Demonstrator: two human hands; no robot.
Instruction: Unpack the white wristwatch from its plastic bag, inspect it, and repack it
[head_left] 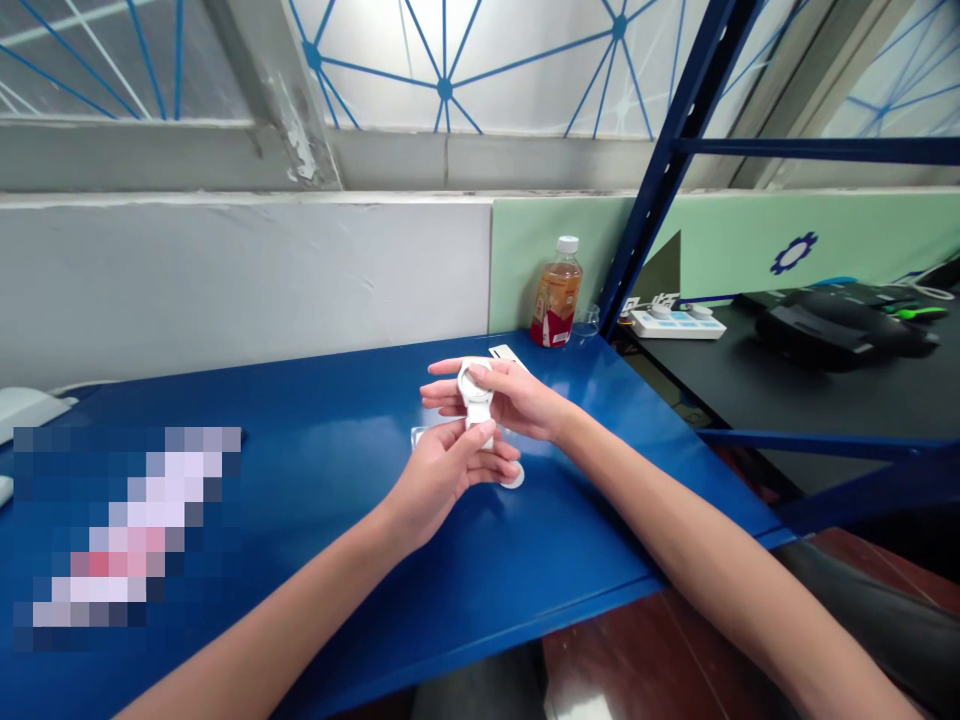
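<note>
Above a glossy blue flat tabletop [315, 440], the left hand [444, 462] is pinching the lower end of a small white round-headed plastic-looking object [478, 408] while the right hand [521, 398] is gripping its round top, thumb pressing, fingers loosely extended behind, near a flat white disc [513, 477].

Smooth plastic gadget [478, 410], glossy tabletop [322, 470].
</note>
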